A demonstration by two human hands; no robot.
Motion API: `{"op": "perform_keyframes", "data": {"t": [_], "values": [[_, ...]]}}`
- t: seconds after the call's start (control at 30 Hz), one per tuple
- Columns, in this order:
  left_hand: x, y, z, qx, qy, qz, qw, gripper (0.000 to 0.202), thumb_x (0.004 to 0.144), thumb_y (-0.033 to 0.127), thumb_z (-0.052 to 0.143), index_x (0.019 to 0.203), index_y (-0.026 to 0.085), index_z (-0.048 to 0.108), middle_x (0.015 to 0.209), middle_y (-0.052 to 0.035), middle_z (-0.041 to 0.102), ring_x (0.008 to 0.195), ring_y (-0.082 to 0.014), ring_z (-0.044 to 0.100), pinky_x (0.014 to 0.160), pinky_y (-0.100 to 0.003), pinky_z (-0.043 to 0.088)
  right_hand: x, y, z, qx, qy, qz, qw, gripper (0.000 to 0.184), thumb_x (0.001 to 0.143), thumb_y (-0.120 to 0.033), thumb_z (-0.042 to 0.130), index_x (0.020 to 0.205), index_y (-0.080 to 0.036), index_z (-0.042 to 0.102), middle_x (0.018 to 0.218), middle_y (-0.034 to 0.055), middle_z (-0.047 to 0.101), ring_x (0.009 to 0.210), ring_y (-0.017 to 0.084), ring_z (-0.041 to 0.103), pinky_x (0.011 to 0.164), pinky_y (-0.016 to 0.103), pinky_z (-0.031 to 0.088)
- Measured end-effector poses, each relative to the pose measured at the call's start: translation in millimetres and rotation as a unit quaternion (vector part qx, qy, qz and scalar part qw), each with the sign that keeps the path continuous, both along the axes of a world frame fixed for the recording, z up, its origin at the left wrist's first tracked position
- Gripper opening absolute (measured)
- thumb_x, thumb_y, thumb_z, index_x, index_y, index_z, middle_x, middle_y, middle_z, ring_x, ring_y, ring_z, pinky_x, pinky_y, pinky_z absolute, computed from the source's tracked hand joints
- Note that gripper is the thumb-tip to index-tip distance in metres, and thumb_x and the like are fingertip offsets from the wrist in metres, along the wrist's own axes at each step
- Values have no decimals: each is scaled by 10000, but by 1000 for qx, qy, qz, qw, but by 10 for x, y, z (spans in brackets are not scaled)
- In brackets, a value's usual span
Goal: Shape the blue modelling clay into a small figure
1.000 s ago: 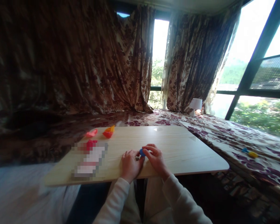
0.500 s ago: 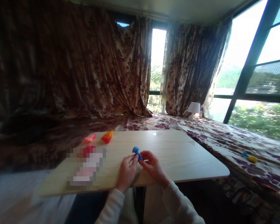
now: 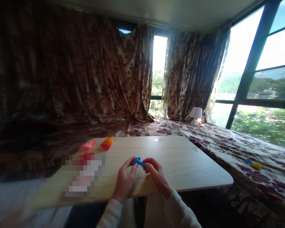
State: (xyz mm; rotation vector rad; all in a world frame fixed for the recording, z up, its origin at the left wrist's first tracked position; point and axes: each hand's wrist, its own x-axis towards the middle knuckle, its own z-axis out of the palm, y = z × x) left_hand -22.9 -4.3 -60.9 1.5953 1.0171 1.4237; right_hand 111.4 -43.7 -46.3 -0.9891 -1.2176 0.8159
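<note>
A small blue toy piece (image 3: 140, 162), with a wide rounded end and a narrower stem, is held between both hands just above the light wood-grain table (image 3: 180, 161). My left hand (image 3: 125, 178) is closed on its wide left end, thumb and fingers pinching it. My right hand (image 3: 157, 173) grips the stem at the right end with bent fingertips. The piece lies nearly level, sloping slightly down to the right. Its exact kind is too small to make out.
At the table's left lie a pink piece (image 3: 88, 144), a red and yellow piece (image 3: 106, 143) and a dark pink piece (image 3: 86, 157) beside a blurred-out patch. On the flowered cover to the right are a blue and yellow object (image 3: 256, 165) and a white lamp (image 3: 195, 113).
The blue piece has tipped from upright to nearly level. My left hand has shifted from its lower part up to the wide end, and the view has tilted slightly upward.
</note>
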Motion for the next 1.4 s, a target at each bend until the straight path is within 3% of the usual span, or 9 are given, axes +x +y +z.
{"op": "perform_keyframes", "data": {"t": [0.1, 0.2, 0.37, 0.5, 0.67, 0.83, 1.4], "values": [[-1, -29, 20, -1, 7, 8, 1000, 394, 736, 356, 592, 1041, 112, 632, 1049, -130, 686, 995, -239, 624, 958, -397, 446, -14, 14, -14, 5, -25, -13, 1000, 223, 762, -369, 601, 865, -174, 632, 732, 24, 641, 686, 168, 582, 613, 275, 460], [7, -46, 17, -1, 16, 12, 1000, 402, 737, 363, 588, 1042, 107, 642, 1065, -133, 682, 1018, -242, 615, 964, -396, 440, -17, 54, -75, 25, -71, -49, 996, 203, 727, -306, 634, 877, -170, 645, 782, 40, 667, 723, 182, 595, 674, 294, 465], [39, -27, -37, 37, 48, 9, 998, 404, 705, 319, 607, 1046, 107, 646, 1030, -124, 684, 952, -231, 620, 934, -397, 449, 1, 117, -176, 40, -91, -76, 992, 194, 695, -225, 599, 874, -162, 640, 809, 53, 683, 746, 199, 616, 650, 292, 477], [50, -20, -66, 52, 60, 10, 997, 393, 684, 287, 607, 1030, 108, 658, 986, -115, 684, 908, -221, 614, 897, -378, 463, 2, 117, -182, 53, -91, -75, 992, 195, 686, -220, 610, 867, -156, 644, 832, 61, 690, 784, 205, 623, 720, 315, 481], [44, -34, -39, 50, 61, 12, 997, 376, 668, 287, 622, 1003, 125, 670, 949, -97, 684, 881, -212, 612, 880, -359, 466, 6, 104, -175, 63, -125, -104, 985, 146, 691, -196, 603, 821, -157, 657, 784, 46, 676, 738, 188, 606, 695, 303, 470], [58, -49, -19, 33, 56, 19, 998, 427, 674, 368, 628, 1003, 99, 662, 947, -118, 684, 885, -224, 614, 879, -365, 466, 8, 116, -199, 73, -128, -93, 985, 166, 698, -189, 620, 858, -158, 654, 833, 52, 674, 786, 194, 612, 723, 306, 474], [50, -67, 2, 21, 50, 5, 999, 379, 730, 364, 546, 971, 100, 671, 1005, -136, 698, 959, -247, 631, 928, -387, 458, 3, 97, -168, 58, -129, -65, 988, 141, 713, -225, 640, 834, -159, 669, 828, 53, 664, 774, 191, 596, 719, 311, 462]]}}
